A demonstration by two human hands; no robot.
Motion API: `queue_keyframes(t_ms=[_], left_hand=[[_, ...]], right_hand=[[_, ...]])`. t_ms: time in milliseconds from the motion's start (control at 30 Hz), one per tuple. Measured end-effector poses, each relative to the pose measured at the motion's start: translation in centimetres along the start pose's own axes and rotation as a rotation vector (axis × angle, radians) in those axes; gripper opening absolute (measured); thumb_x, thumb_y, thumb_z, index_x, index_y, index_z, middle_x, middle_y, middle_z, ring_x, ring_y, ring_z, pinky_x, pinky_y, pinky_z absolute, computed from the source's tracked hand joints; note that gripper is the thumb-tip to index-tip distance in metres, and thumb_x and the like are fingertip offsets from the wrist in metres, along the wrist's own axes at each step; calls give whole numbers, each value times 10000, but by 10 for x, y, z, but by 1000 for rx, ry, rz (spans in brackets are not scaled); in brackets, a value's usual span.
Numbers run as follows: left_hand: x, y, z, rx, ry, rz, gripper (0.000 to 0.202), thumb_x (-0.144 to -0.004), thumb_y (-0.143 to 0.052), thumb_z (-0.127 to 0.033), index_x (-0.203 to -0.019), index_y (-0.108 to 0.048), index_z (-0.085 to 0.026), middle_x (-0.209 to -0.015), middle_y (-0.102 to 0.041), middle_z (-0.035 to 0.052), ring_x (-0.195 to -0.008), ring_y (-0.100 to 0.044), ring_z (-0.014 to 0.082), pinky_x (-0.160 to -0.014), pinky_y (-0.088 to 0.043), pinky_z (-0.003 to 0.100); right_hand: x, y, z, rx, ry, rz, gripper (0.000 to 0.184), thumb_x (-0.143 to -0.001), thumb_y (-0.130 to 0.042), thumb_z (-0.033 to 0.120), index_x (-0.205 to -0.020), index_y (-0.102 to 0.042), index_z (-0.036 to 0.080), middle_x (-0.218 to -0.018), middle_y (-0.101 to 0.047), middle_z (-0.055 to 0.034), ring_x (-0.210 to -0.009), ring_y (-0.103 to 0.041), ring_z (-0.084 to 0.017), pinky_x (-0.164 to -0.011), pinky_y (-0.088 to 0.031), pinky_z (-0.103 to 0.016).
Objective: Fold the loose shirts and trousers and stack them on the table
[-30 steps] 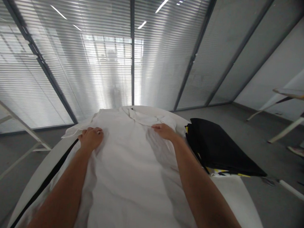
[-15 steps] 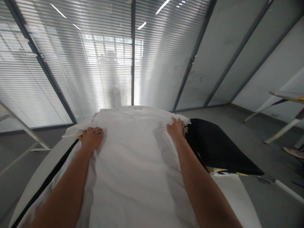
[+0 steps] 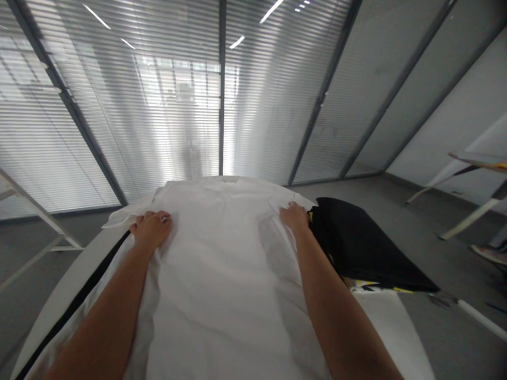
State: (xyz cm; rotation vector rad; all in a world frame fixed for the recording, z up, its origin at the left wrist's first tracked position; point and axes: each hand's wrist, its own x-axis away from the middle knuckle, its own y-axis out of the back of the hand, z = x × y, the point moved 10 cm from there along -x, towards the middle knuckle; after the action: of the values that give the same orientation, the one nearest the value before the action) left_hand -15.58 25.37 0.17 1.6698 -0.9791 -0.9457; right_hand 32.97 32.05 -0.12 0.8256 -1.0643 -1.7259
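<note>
A white garment lies spread flat along a white table. My left hand presses on its far left part with the fingers curled down onto the cloth. My right hand is at the garment's far right edge, fingers closed in a pinch on the white fabric, right beside a folded black cloth.
The black cloth with yellow trim lies on the table's right side. A black strip runs along the left edge. Glass walls with blinds stand ahead. White table legs are at the left, another table at the right.
My right hand has moved from the collar area out to the garment's right edge and closed on the fabric. The collar no longer shows. My left hand has stayed put.
</note>
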Motion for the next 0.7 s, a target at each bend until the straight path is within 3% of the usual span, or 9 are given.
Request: queue_keyframes(t_ms=[100,367,533,600,700], left_hand=[[0,-1,-3,-26,-10,16,403,-829,-412,-399,-1138,-654,-306,-1253,-546,129,-1185,-437,397,-944,-315,573],[-1,-3,-4,-36,-22,14,405,-828,-410,-405,-1140,-645,-297,-1258,-538,137,-1183,-432,400,-936,-319,584],[-1,-3,-4,-34,-22,17,403,-823,-422,-407,-1146,-640,-304,-1265,-536,131,-1191,-429,396,-932,-322,573],[-1,-4,-4,-36,-20,17,406,-822,-423,-404,-1151,-638,-302,-1269,-534,133,-1191,-429,397,-930,-323,568],[-1,-4,-4,-43,-23,18,413,-824,-418,-405,-1156,-637,-295,-1266,-534,137,-1191,-429,405,-934,-316,575]], right_hand=[[-2,-1,-1,-26,0,29,532,-851,-447,306,-1322,-502,64,-1248,-576,-240,-1210,-517,-309,-971,-400,-414],[5,-5,-9,-25,-32,110,640,-858,-470,407,-1425,-384,124,-1224,-596,-220,-1086,-604,-308,-923,-442,-444],[10,-6,-14,-8,-97,133,809,-819,-536,419,-1471,-242,41,-1174,-599,-279,-1071,-606,-341,-901,-447,-470],[9,-3,-12,-24,-86,101,859,-805,-553,379,-1488,-173,23,-1176,-590,-295,-1081,-596,-361,-899,-442,-487],[4,3,-2,-116,1,17,848,-767,-561,243,-1507,-174,101,-1205,-594,-250,-1093,-591,-353,-935,-419,-486]])
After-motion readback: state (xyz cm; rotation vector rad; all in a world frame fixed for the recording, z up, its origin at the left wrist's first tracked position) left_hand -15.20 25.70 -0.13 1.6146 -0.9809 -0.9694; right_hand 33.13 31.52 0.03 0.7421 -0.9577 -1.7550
